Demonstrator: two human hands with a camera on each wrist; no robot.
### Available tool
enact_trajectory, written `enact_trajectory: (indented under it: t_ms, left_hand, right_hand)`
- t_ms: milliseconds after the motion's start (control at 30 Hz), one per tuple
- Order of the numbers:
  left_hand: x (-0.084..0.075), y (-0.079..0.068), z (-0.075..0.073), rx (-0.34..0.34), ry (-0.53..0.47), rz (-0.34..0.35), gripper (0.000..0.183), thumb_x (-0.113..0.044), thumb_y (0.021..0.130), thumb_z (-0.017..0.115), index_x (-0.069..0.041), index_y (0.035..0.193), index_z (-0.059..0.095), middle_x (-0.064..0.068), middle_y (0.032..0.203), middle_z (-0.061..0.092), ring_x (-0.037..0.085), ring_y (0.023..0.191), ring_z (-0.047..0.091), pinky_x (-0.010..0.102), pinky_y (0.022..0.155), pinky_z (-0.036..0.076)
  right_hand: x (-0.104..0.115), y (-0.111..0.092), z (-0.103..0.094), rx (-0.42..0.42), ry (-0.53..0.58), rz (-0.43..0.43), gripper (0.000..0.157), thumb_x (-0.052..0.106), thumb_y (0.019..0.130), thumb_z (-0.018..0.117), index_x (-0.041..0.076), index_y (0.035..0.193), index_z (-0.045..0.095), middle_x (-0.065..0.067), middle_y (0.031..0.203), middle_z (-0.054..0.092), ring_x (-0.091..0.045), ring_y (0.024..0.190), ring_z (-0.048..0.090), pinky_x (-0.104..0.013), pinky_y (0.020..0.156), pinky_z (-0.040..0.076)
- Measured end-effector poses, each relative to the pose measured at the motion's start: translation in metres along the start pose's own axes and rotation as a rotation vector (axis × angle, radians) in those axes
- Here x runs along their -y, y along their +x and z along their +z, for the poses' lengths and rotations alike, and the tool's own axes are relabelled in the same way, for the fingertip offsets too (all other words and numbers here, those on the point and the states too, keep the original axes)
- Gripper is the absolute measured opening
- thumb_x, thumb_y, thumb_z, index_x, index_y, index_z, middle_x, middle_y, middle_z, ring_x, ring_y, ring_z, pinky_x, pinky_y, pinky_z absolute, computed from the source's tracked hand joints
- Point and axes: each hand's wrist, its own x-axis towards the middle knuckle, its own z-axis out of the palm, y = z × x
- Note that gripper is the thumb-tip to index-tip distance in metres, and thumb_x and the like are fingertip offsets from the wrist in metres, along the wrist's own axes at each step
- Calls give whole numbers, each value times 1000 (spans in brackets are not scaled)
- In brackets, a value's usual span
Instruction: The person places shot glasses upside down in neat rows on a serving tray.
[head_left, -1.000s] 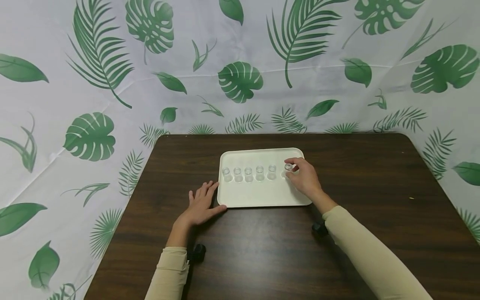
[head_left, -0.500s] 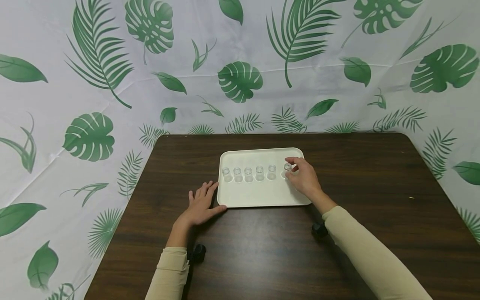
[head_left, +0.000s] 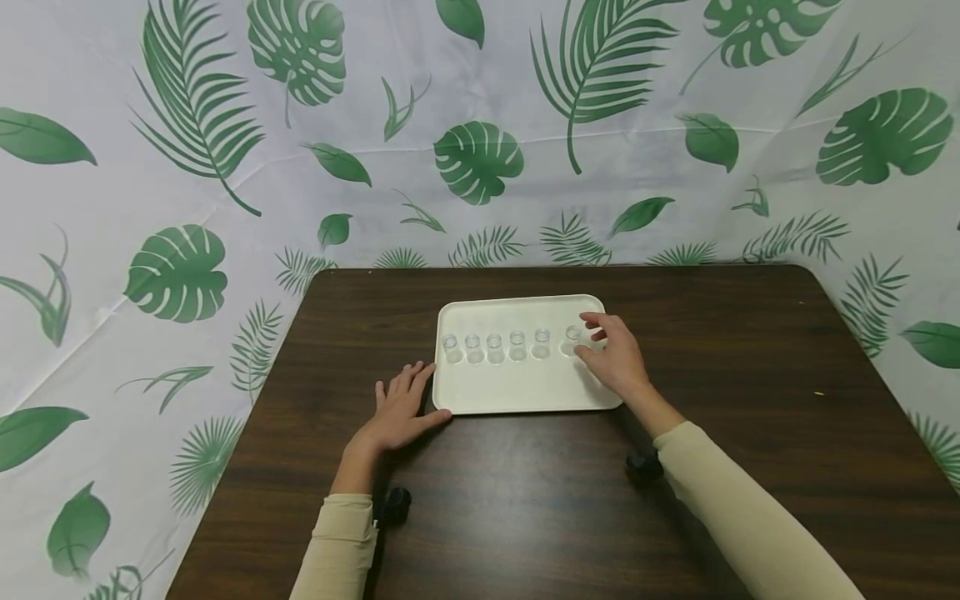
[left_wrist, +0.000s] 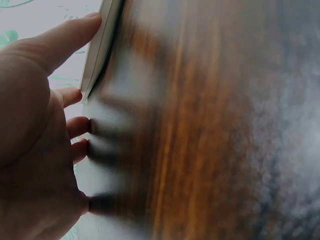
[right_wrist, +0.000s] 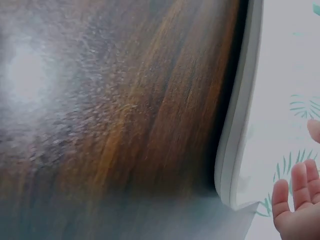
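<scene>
A white rectangular tray lies on the table and bears several small clear glass jars in a row. The rightmost jar stands a wider gap away from its neighbour. My right hand is just right of that rightmost jar, thumb and fingers spread apart and holding nothing. My left hand rests at the tray's left end with straight fingers. In the left wrist view its thumb touches the tray's edge. The right wrist view shows only part of the right hand beyond the tray's rim.
The dark wood-grain table reaches out on all sides of the tray. Behind it hangs a white cloth printed with green leaves. A tiny pale speck lies on the table to the right.
My right hand has let go of the rightmost jar and drawn slightly right, its fingers opening. The jar stands on the tray. My left hand has stayed in place.
</scene>
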Motion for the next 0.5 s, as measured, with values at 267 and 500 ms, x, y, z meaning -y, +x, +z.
enact_trajectory:
  t_ms: [267,500]
  left_hand:
    - [0,-1,-1,5,-22,0,88,-55,92,62,-16,158,19,17,161,16,37,148,6,71,106,-3]
    - [0,-1,-1,-16,-37,12,87,-54,91,63,-14,157,22,19,160,18,40,147,8,72,105,-3]
  right_hand:
    - [-8,-16,-20,-50,73,-32,46,3,85,72,-2,129,59,-22,114,57,-37,99,54,-48,77,45]
    - [-26,-30,-46,-90,90,-50,38,0,91,60,0,130,59,-15,122,57,-29,106,52,-31,77,42]
